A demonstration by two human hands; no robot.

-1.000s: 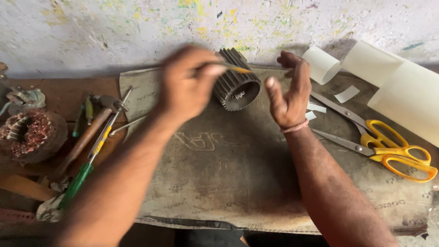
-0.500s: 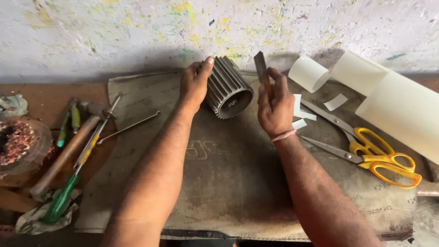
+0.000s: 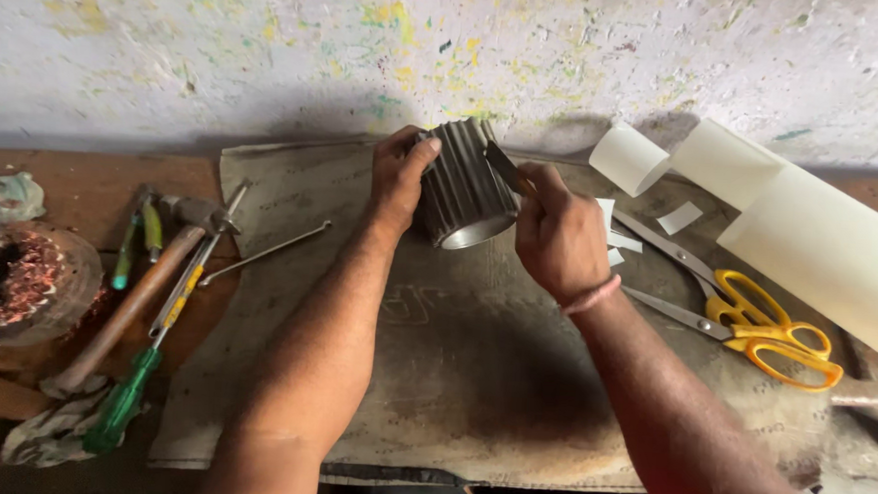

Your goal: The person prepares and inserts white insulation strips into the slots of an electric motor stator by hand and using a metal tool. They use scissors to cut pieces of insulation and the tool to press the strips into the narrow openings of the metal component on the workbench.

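A ribbed grey metal cylinder [image 3: 464,183], hollow with its open end tilted toward the viewer, sits at the far middle of a worn brown mat [image 3: 473,359] on a workbench. The left hand [image 3: 400,175] wraps its fingers around the cylinder's left side, seemingly to steady it at that tilt. The right hand [image 3: 558,231], just right of the cylinder, is closed around a thin flat blade [image 3: 503,165] whose tip touches the cylinder's ribbed wall. Right of the cylinder lie small paper strips [image 3: 615,231], yellow-handled scissors [image 3: 746,318] and a pale paper roll [image 3: 810,231]. Well left of the cylinder, off the mat, lie a hammer [image 3: 147,282], a green-handled screwdriver [image 3: 137,382] and a copper-wound coil [image 3: 7,279].
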